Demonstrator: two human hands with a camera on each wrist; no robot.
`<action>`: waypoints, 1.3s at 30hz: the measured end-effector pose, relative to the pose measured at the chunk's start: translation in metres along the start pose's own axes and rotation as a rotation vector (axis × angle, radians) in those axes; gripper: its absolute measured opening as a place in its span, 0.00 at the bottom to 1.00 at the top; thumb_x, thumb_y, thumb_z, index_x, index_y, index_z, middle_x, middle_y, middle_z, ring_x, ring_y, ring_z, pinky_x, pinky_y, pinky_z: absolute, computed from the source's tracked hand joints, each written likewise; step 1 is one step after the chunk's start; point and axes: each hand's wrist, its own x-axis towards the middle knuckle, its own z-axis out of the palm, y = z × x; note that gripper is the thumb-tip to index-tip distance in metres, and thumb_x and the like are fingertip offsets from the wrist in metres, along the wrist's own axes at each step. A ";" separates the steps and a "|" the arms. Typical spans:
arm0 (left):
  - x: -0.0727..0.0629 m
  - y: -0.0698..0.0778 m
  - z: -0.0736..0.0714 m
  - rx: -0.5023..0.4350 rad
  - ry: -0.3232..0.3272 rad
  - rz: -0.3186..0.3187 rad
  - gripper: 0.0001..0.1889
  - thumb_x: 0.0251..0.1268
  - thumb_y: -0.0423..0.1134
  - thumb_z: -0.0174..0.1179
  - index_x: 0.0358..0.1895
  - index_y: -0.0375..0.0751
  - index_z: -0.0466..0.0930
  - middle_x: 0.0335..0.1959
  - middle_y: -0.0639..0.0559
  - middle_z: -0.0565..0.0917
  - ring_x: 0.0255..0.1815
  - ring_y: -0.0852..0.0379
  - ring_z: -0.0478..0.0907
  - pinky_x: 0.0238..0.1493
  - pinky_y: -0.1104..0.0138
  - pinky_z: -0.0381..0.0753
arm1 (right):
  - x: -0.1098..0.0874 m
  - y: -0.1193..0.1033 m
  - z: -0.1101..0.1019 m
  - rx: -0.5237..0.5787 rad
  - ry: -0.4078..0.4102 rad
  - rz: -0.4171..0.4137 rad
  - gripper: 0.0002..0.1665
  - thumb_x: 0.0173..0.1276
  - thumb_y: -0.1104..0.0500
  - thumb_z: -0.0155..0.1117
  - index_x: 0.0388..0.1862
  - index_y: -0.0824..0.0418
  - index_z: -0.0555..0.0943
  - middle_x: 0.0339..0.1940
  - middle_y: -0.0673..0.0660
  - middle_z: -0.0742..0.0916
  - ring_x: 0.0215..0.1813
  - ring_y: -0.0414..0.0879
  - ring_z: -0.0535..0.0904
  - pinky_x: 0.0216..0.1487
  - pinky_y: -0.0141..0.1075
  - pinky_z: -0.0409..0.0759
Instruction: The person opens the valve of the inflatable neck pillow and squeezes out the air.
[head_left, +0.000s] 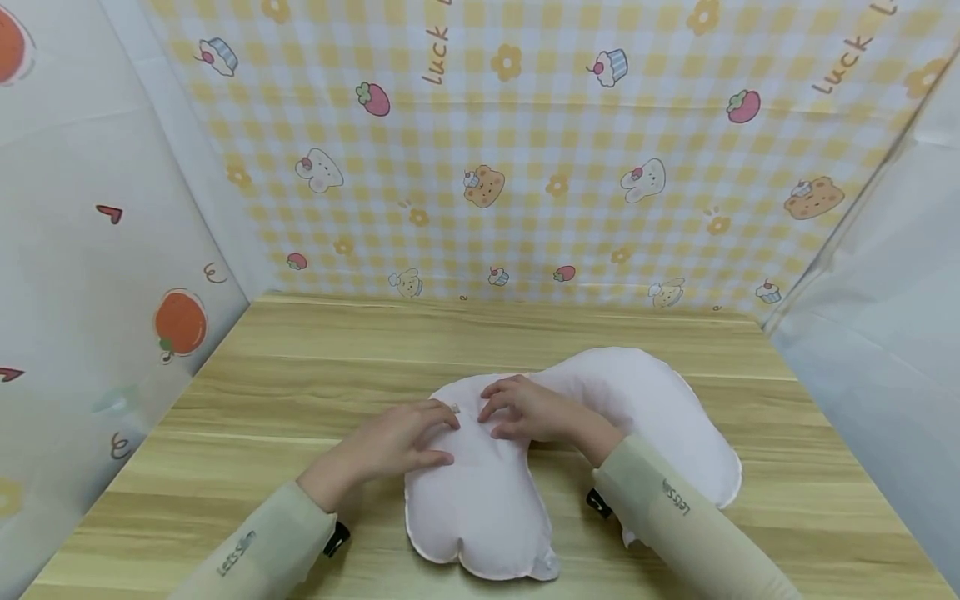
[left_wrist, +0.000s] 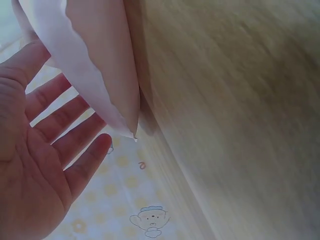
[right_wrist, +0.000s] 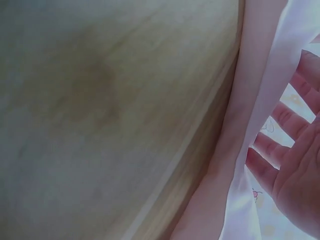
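Observation:
A pale pink U-shaped neck pillow (head_left: 480, 500) lies on the wooden table, its two lobes pointing toward the person. A small clear piece, perhaps a valve, shows on its left lobe near the left fingertips. My left hand (head_left: 397, 437) rests on the left lobe's outer edge, fingers spread and lightly bent. On the same lobe, near the bend, my right hand (head_left: 540, 412) touches the surface with its fingertips. The left wrist view shows the left fingers (left_wrist: 82, 167) apart against the pillow's seam (left_wrist: 107, 97). Neither hand grips the pillow in the wrist views.
The wood-grain table (head_left: 315, 358) extends around the pillow. Behind it hangs a yellow checked cloth (head_left: 525, 142) with cartoon prints. A pale printed sheet (head_left: 82, 250) stands on the left, a plain white one (head_left: 900, 275) on the right.

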 end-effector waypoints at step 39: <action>0.001 -0.009 0.006 -0.015 -0.066 -0.024 0.18 0.61 0.49 0.69 0.52 0.49 0.81 0.58 0.53 0.81 0.58 0.50 0.80 0.58 0.53 0.80 | 0.005 0.001 0.007 -0.048 -0.022 0.013 0.16 0.68 0.56 0.68 0.53 0.56 0.84 0.68 0.61 0.76 0.72 0.63 0.66 0.74 0.58 0.63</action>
